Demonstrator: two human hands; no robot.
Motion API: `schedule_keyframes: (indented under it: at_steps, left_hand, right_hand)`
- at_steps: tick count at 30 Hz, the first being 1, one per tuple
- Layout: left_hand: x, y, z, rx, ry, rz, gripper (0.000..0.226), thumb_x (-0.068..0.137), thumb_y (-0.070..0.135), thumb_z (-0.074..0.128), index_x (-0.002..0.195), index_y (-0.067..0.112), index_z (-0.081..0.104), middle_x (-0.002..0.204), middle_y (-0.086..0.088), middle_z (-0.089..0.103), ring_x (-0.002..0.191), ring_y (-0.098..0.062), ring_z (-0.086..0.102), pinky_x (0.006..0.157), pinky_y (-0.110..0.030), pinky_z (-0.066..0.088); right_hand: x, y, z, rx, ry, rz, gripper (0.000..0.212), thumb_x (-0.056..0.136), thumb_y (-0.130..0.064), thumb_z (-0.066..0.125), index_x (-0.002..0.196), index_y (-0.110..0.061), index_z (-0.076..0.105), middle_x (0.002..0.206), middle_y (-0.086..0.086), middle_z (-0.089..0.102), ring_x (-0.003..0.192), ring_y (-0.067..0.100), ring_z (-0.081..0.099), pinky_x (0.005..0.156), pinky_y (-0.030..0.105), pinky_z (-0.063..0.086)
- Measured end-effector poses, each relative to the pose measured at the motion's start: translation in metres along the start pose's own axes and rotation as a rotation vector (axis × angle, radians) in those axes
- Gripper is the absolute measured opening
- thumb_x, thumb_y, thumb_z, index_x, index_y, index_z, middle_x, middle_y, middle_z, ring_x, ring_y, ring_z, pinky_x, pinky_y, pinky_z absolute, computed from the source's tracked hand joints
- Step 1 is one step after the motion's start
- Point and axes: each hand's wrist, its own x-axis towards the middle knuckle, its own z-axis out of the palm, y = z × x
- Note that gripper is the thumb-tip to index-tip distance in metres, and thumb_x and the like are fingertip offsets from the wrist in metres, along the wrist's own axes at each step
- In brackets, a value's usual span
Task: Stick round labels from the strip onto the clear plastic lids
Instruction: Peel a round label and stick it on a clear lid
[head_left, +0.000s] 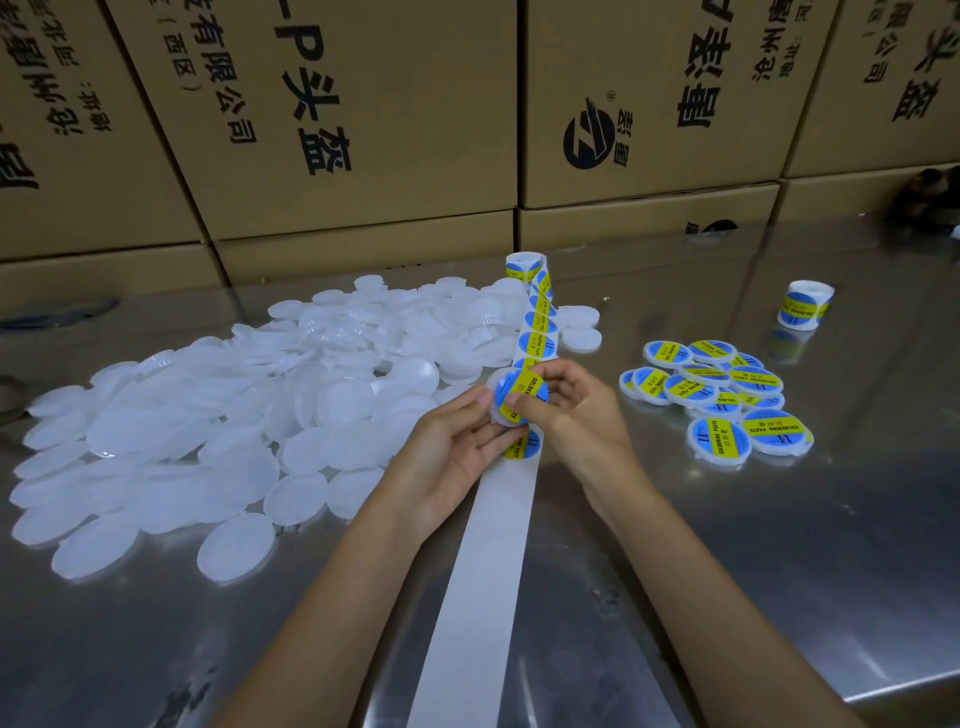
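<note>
I see one clear lid (501, 410) held up just above the worktop (727, 519), over the label strip (488, 545), and a round blue and yellow label (519, 397) lies on its top face. The left hand (457, 452) holds the lid from below and from the left side, its fingers curled round the rim. The right hand (576, 410) has its thumb pressed on the label, the other fingers curled behind the lid. The strip runs from a roll (525, 266) at the back toward me; its near part is bare white backing. To the left lies a big heap of plain lids (234, 415). To the right is a small group of labelled lids (717, 395), and further back a second roll (804, 305) stands apart. Cardboard boxes (363, 130) stand behind the worktop.
</note>
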Motion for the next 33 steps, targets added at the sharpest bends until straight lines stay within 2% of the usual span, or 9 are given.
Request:
schedule_keyframes:
  at_steps: [9, 14, 19, 22, 25, 27, 30, 33]
  left_hand:
    - [-0.002, -0.001, 0.002, -0.005, -0.026, 0.002, 0.034, 0.105, 0.005, 0.037, 0.131, 0.002, 0.059, 0.129, -0.017, 0.067, 0.121, -0.026, 0.065, 0.102, -0.035, 0.053]
    - [-0.002, -0.001, 0.003, -0.011, -0.019, 0.000, 0.034, 0.105, 0.004, 0.037, 0.132, 0.001, 0.058, 0.129, -0.018, 0.067, 0.121, -0.026, 0.065, 0.102, -0.035, 0.053]
    - [-0.001, -0.002, 0.005, 0.009, 0.006, 0.008, 0.036, 0.105, 0.002, 0.035, 0.133, -0.001, 0.057, 0.128, -0.018, 0.068, 0.121, -0.029, 0.065, 0.104, -0.036, 0.051]
    - [-0.002, -0.002, 0.004, 0.016, 0.010, 0.008, 0.036, 0.105, 0.002, 0.035, 0.133, -0.001, 0.057, 0.128, -0.019, 0.068, 0.120, -0.029, 0.065, 0.102, -0.036, 0.052]
    - [-0.002, -0.001, 0.002, 0.011, 0.009, 0.005, 0.036, 0.104, 0.001, 0.035, 0.133, -0.002, 0.057, 0.128, -0.020, 0.067, 0.120, -0.030, 0.065, 0.103, -0.036, 0.052]
    - [-0.002, 0.000, 0.001, -0.017, 0.008, 0.001, 0.036, 0.104, 0.001, 0.035, 0.132, -0.002, 0.057, 0.129, -0.020, 0.067, 0.121, -0.030, 0.065, 0.103, -0.036, 0.052]
    - [-0.002, 0.001, 0.001, -0.106, 0.005, 0.005, 0.033, 0.098, 0.002, 0.044, 0.126, -0.002, 0.060, 0.127, -0.020, 0.068, 0.119, -0.030, 0.066, 0.098, -0.037, 0.055]
    - [-0.003, 0.001, 0.004, -0.197, -0.028, 0.033, 0.038, 0.089, 0.007, 0.051, 0.125, -0.002, 0.061, 0.129, -0.021, 0.066, 0.119, -0.031, 0.066, 0.096, -0.038, 0.057]
  right_hand:
    - [0.000, 0.001, 0.000, -0.025, 0.007, -0.019, 0.024, 0.080, 0.007, 0.074, 0.091, -0.011, 0.063, 0.086, 0.000, 0.070, 0.071, 0.000, 0.065, 0.065, 0.013, 0.052]
    - [0.001, 0.003, 0.002, -0.051, 0.030, -0.022, 0.023, 0.080, 0.005, 0.074, 0.089, -0.012, 0.063, 0.084, 0.004, 0.069, 0.071, 0.006, 0.063, 0.065, 0.018, 0.055]
    - [0.002, 0.008, 0.003, -0.100, 0.047, -0.046, 0.024, 0.080, 0.002, 0.075, 0.088, -0.016, 0.062, 0.078, 0.002, 0.068, 0.064, 0.003, 0.062, 0.058, 0.017, 0.054]
    - [0.003, 0.012, 0.002, -0.164, 0.059, -0.063, 0.023, 0.080, -0.004, 0.076, 0.086, -0.021, 0.061, 0.081, 0.011, 0.069, 0.062, 0.007, 0.059, 0.053, 0.021, 0.052]
    - [0.004, 0.017, 0.002, -0.265, 0.092, -0.126, 0.023, 0.078, -0.010, 0.078, 0.086, -0.024, 0.060, 0.073, 0.000, 0.060, 0.052, -0.001, 0.050, 0.049, 0.010, 0.042]
    - [0.005, 0.018, 0.002, -0.364, 0.137, -0.183, 0.028, 0.076, -0.016, 0.081, 0.091, -0.026, 0.059, 0.084, -0.007, 0.055, 0.060, 0.000, 0.047, 0.055, 0.009, 0.040]
    - [0.006, 0.020, 0.001, -0.365, 0.154, -0.172, 0.043, 0.072, -0.029, 0.086, 0.102, -0.030, 0.055, 0.097, -0.007, 0.053, 0.075, 0.006, 0.049, 0.068, 0.020, 0.045]
    - [0.003, 0.022, 0.005, -0.407, 0.100, -0.107, 0.045, 0.073, -0.051, 0.081, 0.103, -0.033, 0.052, 0.097, -0.012, 0.054, 0.077, 0.003, 0.051, 0.069, 0.019, 0.043]
